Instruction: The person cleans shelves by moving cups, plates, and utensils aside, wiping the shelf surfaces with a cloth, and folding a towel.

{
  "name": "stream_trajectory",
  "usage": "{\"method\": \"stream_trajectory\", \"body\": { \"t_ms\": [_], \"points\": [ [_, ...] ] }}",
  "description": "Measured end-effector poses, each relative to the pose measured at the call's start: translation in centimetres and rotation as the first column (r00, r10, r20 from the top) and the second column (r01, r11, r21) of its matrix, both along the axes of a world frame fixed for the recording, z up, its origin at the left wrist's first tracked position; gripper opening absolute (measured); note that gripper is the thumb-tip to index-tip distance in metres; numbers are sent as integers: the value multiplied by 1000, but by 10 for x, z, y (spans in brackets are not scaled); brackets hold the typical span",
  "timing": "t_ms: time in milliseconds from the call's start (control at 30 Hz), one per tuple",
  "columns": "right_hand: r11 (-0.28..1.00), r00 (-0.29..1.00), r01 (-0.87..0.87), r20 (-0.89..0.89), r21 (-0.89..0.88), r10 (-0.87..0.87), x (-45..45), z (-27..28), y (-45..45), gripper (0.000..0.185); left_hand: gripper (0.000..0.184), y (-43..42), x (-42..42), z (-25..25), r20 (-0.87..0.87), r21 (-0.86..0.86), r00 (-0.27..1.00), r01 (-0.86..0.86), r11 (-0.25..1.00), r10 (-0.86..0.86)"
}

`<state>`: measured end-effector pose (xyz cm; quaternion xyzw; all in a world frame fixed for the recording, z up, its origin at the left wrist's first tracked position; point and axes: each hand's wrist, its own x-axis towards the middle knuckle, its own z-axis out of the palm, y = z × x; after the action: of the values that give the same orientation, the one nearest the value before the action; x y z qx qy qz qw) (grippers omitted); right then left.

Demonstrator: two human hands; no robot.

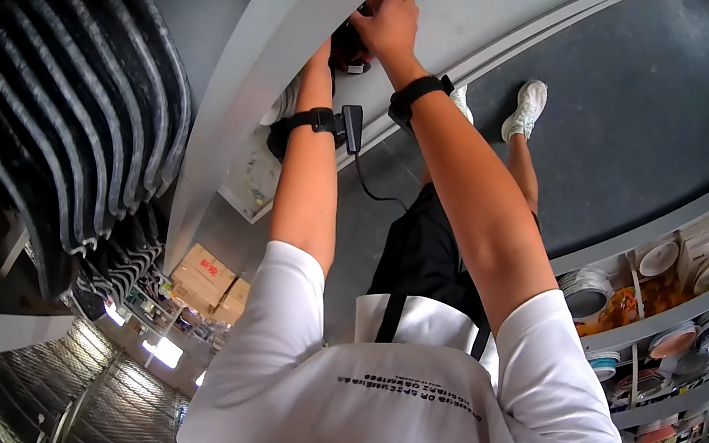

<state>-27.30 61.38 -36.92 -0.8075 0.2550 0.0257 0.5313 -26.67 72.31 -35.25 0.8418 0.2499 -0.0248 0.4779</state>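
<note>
My right hand [391, 23] reaches to the grey shelf edge, its fingers bent and thumb tucked in. It seems to grip something dark, mostly hidden behind the edge. Just below it is a black-and-red object [355, 64] whose kind I cannot make out. My left forearm [309, 187] runs up behind the same edge, which hides most of my left hand; its fingers cannot be made out. A black strap [416, 98] circles my right wrist. Another strap on my left wrist carries a small black box [350, 127] with a cable.
The curved grey shelf edge [244, 68] stands close to my left arm. Stacked dark curved items [83, 108] fill the left side. Cardboard boxes [204, 275] lie further off. On the right, shelves [622, 330] hold bowls and plates. My white shoe [527, 108] rests on the dark floor.
</note>
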Motion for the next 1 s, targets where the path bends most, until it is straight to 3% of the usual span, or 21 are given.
{"method": "stream_trajectory", "body": {
  "t_ms": [133,167,267,333,433,467,500,533,600,667,700,867,967,1000],
  "points": [
    [998,998,-46,-39,30,47,8,-16,13,95,112,-2,-4,21,-70,-132,993,-100,986,91],
    [995,996,-89,22,47,89,9,-49,27,95,107,3,-6,17,-125,-149,978,-186,971,168],
    [960,983,-186,41,210,182,12,-62,31,97,102,11,-12,4,-175,-182,944,-310,933,279],
    [950,971,-238,28,201,237,10,-60,34,94,101,10,-16,5,-169,-206,934,-347,915,316],
    [930,967,-253,27,268,255,13,-54,27,90,87,-1,-11,6,-18,-432,970,-226,873,242],
    [911,966,-249,19,330,257,10,-48,24,87,87,-2,-10,3,-22,-439,971,-222,871,237],
    [960,971,-226,-38,164,235,13,-16,13,85,87,-1,-11,0,-29,-449,960,-260,855,277],
    [961,971,-225,-46,162,235,18,-9,5,85,87,1,-13,-3,-40,-453,953,-284,845,299],
    [845,956,-202,-89,496,280,18,-9,-7,85,81,12,-13,-11,-85,-477,954,-292,829,286],
    [848,964,-202,-56,490,261,20,-15,-5,86,71,21,-2,-28,-140,-522,969,-248,816,204],
    [847,969,-206,-16,491,245,22,-20,-3,87,65,21,0,-39,-89,-477,976,-218,851,200],
    [840,951,-238,-59,487,304,26,-27,-16,85,67,-2,8,-28,-109,-558,975,-222,799,195],
    [780,964,-266,134,566,232,26,-43,-19,84,67,-14,20,-24,-105,-571,982,-189,799,158],
    [738,940,-262,-9,622,342,33,-33,-33,83,67,-15,20,-22,-105,-571,984,-178,801,144]
  ]
}}
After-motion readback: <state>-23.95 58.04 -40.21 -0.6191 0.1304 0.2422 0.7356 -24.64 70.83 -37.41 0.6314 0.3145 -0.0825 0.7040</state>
